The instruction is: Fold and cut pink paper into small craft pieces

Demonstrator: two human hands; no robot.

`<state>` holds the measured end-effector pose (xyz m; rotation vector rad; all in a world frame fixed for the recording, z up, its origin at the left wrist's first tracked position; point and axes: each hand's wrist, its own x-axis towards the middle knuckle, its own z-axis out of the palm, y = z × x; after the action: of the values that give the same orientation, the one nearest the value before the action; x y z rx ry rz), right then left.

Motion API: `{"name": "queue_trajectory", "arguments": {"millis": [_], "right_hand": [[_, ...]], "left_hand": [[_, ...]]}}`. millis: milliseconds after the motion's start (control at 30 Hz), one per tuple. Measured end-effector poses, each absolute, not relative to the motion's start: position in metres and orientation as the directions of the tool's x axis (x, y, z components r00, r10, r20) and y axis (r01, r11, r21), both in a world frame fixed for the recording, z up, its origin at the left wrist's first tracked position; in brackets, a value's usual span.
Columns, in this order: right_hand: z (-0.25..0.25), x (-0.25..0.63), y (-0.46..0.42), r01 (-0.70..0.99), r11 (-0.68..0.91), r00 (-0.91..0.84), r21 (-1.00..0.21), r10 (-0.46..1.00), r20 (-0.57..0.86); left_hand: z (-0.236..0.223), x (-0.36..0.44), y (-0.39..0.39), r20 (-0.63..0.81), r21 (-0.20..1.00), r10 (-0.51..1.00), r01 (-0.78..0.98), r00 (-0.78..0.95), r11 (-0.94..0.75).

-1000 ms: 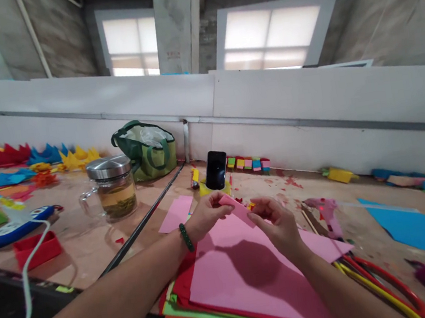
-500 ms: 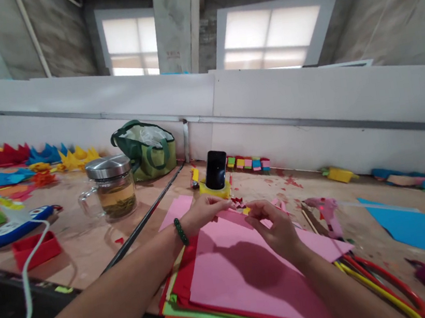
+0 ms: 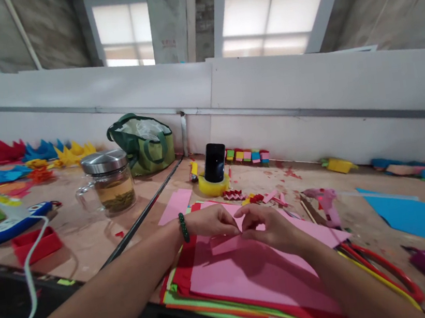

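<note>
A small folded pink paper strip [image 3: 224,245] is held just above a pink sheet [image 3: 247,274], the top of a stack of coloured paper. My left hand [image 3: 213,221] is closed on the strip from above, a green bead bracelet on its wrist. Thumb and forefinger of my right hand [image 3: 270,225] pinch together at the strip's right end, almost touching the left fingertips. The fingers partly hide the strip's upper edge. Just beyond my hands lie a red zigzag-folded paper strip [image 3: 234,194] and several small pink and red scraps.
A phone [image 3: 215,162] leans in a yellow tape roll [image 3: 214,185]. To the right lie a pink glue gun [image 3: 326,204], red-handled scissors [image 3: 391,266] and a blue sheet [image 3: 420,220]. On the left stand a glass tea mug [image 3: 115,192] and a green bag [image 3: 157,153].
Both hands have drawn nearer over the pink sheet with the pink strip. The red zigzag strip beyond them now shows more fully. The view has tilted slightly downward.
</note>
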<state>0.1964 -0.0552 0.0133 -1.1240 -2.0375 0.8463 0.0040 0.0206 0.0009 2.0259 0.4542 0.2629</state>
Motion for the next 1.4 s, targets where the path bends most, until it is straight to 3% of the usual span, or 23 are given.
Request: {"name": "queue_trajectory", "arguments": {"millis": [433,667,800,933,1100,1400], "right_hand": [[0.022,0.215,-0.050,0.452,0.409,-0.358,-0.792,0.897,0.259],[0.024,0.235,-0.040,0.387,0.380,-0.268,-0.840,0.918,0.291],[0.022,0.243,-0.032,0.250,0.380,-0.055,-0.891,0.924,0.378],[0.011,0.230,-0.031,0.163,0.411,0.057,-0.897,0.904,0.424],[-0.006,0.202,-0.035,0.118,0.438,0.090,-0.891,0.889,0.449],[-0.015,0.184,-0.042,0.212,0.435,0.044,-0.875,0.891,0.453]], "left_hand": [[0.012,0.003,0.020,0.124,0.824,0.511,0.198,0.851,-0.530],[0.007,-0.003,0.037,0.169,0.889,0.629,0.158,0.759,-0.430],[0.006,-0.007,0.046,0.237,0.942,0.727,0.032,0.644,-0.336],[0.005,0.004,0.031,0.269,0.961,0.713,-0.136,0.647,-0.240],[-0.003,0.025,0.009,0.236,0.906,0.759,-0.420,0.607,0.055],[-0.003,0.035,0.001,0.260,0.805,0.825,-0.584,0.501,0.101]]}}
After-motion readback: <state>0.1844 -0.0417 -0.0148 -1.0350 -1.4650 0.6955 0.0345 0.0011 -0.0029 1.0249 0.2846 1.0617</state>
